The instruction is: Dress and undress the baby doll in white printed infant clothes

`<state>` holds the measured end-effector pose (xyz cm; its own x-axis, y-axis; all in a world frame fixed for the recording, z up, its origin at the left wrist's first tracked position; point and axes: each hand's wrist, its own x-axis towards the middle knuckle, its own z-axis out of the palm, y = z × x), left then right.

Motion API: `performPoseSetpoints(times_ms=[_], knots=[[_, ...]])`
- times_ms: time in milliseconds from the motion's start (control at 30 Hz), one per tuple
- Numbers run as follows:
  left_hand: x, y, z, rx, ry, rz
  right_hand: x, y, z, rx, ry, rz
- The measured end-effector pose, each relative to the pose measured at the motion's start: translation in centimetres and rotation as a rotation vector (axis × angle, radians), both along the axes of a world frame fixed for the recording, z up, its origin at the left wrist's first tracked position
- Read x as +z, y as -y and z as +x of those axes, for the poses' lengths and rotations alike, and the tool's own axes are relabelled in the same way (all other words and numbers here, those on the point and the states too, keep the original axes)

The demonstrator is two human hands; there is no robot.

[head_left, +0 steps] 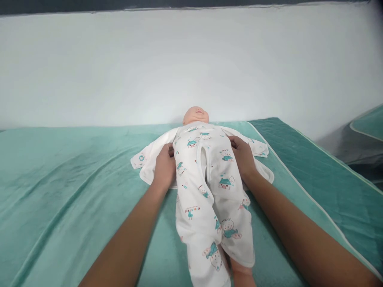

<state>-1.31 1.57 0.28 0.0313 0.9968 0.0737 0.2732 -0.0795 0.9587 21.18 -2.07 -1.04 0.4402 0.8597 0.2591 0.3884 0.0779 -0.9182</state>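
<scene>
A baby doll (196, 115) lies on its back with its head against the wall side. White split-crotch baby pants (191, 179) with teal and pink cartoon prints cover its legs and reach up over the torso. Under the doll a white baby shirt (158, 144) is spread out, its sleeves to both sides. My left hand (165, 165) is closed at the left side of the pants' waist, fingers curled at the cloth. At the opposite side my right hand (243, 156) grips the waist edge, its fingertips partly hidden by fabric. One bare doll foot (243, 277) shows below.
A teal plush cover (74, 191) with several creases lies under the doll. A darker quilted teal section (323, 179) is on the right, beyond a pale piped edge. Behind stands a white wall (191, 59). Another teal cloth (371, 121) shows at far right.
</scene>
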Motion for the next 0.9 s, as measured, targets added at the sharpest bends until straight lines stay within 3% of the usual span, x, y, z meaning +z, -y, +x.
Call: performPoseSetpoints(times_ms=[200, 433, 667, 900], knots=[[0.0, 0.0, -0.1, -0.109, 0.204, 0.031, 0.4, 0.6, -0.3, 0.057, 0.046, 0.057], [-0.5, -0.2, -0.5, -0.220, 0.300, -0.115, 0.0, 0.2, -0.5, 0.093, -0.043, 0.035], [0.2, 0.2, 0.1, -0.192, 0.451, -0.234, -0.8, -0.1, -0.4, 0.154, -0.172, 0.018], [0.5, 0.7, 0.5, -0.125, 0.459, -0.295, -0.6, 0.2, 0.0, 0.126, 0.044, -0.021]])
